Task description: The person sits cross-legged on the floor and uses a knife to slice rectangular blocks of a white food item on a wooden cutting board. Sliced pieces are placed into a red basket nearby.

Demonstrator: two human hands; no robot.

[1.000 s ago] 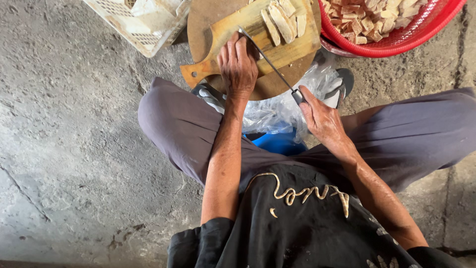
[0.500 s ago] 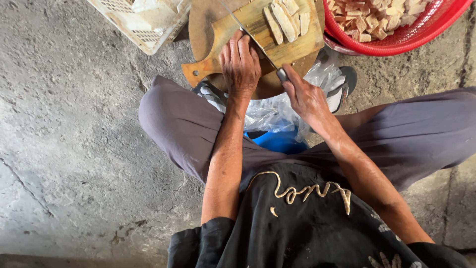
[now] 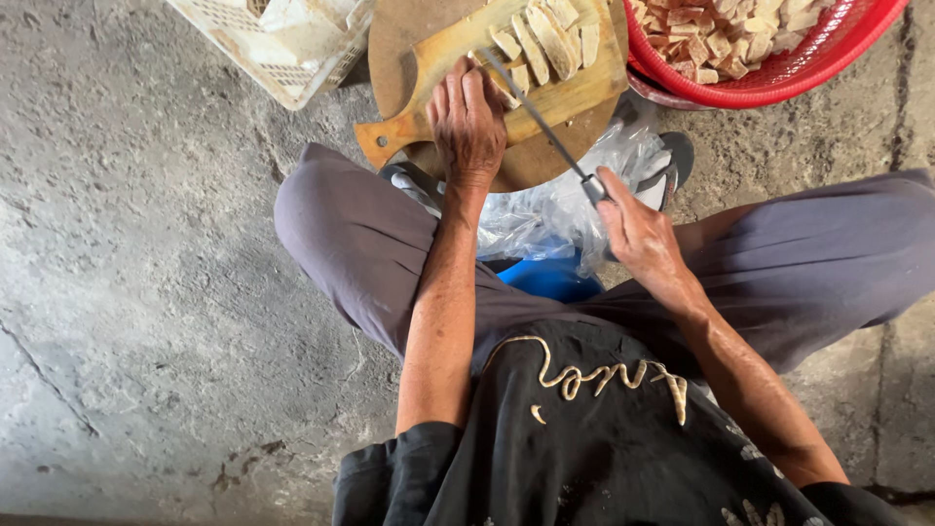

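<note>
Down on the concrete floor (image 3: 146, 292), a person sits with knees spread in grey trousers and works at a wooden cutting board (image 3: 575, 93) that has a short handle pointing to the lower left. It lies on a round wooden block (image 3: 526, 161), which stands between the knees.

Their left hand (image 3: 467, 122) lies palm down on the board, fingers together and stretched forward, pressing on a pale piece of food (image 3: 506, 88) that is mostly hidden beneath them. The right hand (image 3: 638, 229) is closed around the dark handle of a knife (image 3: 536, 112), fingers clamped on it near the board's lower right edge. The thin blade runs up and to the left across the board and meets the food just beside the left fingertips.

Beyond the blade, several cut strips (image 3: 545, 34) of the same pale food lie side by side on the far part of the board. A red plastic basket (image 3: 838, 63) at the upper right, touching the board's far corner, is full of small cut chunks. A white slotted crate (image 3: 282, 49) stands at the upper left. Crumpled clear plastic (image 3: 555, 209) spills below the block over a blue container (image 3: 550, 278), close to the right wrist
</note>
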